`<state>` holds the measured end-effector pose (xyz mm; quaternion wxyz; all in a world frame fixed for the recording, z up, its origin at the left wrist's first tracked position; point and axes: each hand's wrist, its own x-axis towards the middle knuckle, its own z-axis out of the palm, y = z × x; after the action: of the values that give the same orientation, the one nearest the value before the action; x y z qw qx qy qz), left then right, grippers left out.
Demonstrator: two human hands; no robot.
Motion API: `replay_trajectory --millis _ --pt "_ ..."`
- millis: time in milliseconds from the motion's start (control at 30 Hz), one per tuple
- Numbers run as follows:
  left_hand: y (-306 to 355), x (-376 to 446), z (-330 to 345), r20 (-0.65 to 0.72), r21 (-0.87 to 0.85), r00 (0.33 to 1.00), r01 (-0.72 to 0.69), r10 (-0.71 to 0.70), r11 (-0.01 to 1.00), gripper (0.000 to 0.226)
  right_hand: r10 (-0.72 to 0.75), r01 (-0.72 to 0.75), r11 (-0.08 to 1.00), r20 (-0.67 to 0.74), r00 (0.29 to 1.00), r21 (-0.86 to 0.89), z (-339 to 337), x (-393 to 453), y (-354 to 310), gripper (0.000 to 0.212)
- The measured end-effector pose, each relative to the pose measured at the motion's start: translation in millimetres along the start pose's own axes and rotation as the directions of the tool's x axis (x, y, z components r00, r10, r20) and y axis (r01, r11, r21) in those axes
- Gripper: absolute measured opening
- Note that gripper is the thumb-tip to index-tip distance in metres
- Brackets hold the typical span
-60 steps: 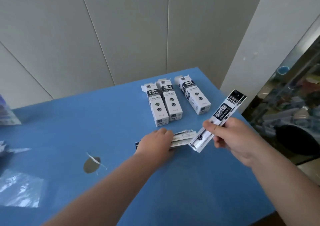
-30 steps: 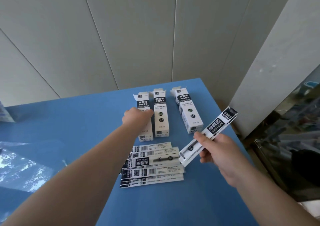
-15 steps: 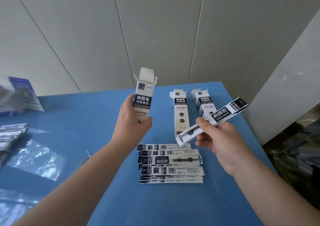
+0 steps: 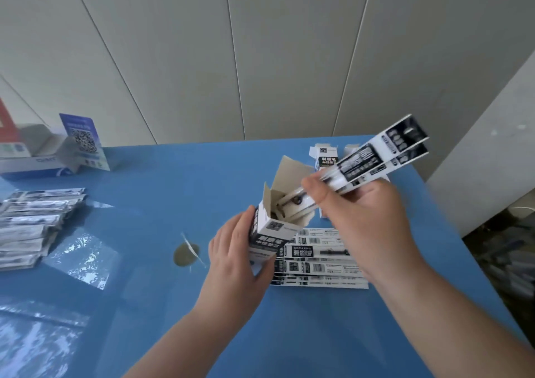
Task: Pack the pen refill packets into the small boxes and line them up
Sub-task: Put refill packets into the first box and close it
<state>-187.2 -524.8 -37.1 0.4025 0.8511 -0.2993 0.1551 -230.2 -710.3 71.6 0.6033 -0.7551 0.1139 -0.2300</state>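
My left hand (image 4: pixel 234 257) grips a small black-and-white box (image 4: pixel 269 233), held above the blue table (image 4: pixel 162 192) with its top flaps open and tilted toward me. My right hand (image 4: pixel 362 212) pinches long black-and-white refill packets (image 4: pixel 373 157); their lower ends sit inside the box's open mouth and their upper ends point up to the right. Several more refill packets (image 4: pixel 321 262) lie stacked flat on the table under my hands. Two other small boxes (image 4: pixel 325 157) lie further back, partly hidden by the held packets.
A larger heap of packets (image 4: pixel 31 227) lies at the table's left edge, with clear plastic wrap (image 4: pixel 84 259) beside it. A blue QR-code card (image 4: pixel 82 140) and cartons stand at the back left. A brownish patch (image 4: pixel 185 254) marks the table. The table's right edge drops off near a wall.
My left hand has brought the lifted box down and toward me. My right hand has moved the packets' lower ends into the box's open top. The view has swung left.
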Motion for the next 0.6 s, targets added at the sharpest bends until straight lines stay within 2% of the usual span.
replay_trajectory --millis 133,267,333,400,433,500,567,600 --pt "4.3 0.8 -4.6 0.019 -0.018 1.000 -0.019 0.019 1.000 0.075 0.044 -0.034 0.997 0.142 0.989 -0.075 10.0 -5.7 1.5 0.016" --pt "5.7 0.3 -2.5 0.011 -0.077 0.998 0.065 -0.065 0.995 0.087 0.059 -0.050 0.996 0.133 0.989 -0.075 3.5 -2.9 4.1 0.058" --pt "4.5 -0.2 -1.4 0.020 -0.099 0.990 0.141 -0.140 0.985 0.091 0.050 -0.042 0.997 0.139 0.989 -0.059 -5.4 -0.7 9.5 0.056" --pt "4.4 0.1 -0.7 0.029 -0.115 0.980 0.199 -0.197 0.973 0.092 0.041 -0.033 0.996 0.108 0.993 -0.079 -15.2 2.1 22.8 0.041" --pt "4.7 0.4 -0.2 0.030 -0.120 0.977 0.215 -0.213 0.969 0.092 0.028 -0.015 0.989 0.090 0.996 -0.145 -20.1 3.7 32.5 0.033" --pt "6.1 2.4 1.2 0.030 -0.132 0.970 0.244 -0.243 0.961 0.091 0.020 0.038 0.913 0.138 0.990 -0.407 -29.5 6.8 55.7 0.020" --pt "8.3 4.9 3.0 0.018 -0.148 0.963 0.268 -0.269 0.952 0.091 0.090 0.133 0.727 0.286 0.954 -0.674 -34.9 7.6 77.7 0.026" --pt "9.7 5.8 4.1 0.009 -0.160 0.961 0.274 -0.276 0.948 0.090 0.139 0.185 0.644 0.352 0.926 -0.743 -35.6 7.4 87.2 0.032"
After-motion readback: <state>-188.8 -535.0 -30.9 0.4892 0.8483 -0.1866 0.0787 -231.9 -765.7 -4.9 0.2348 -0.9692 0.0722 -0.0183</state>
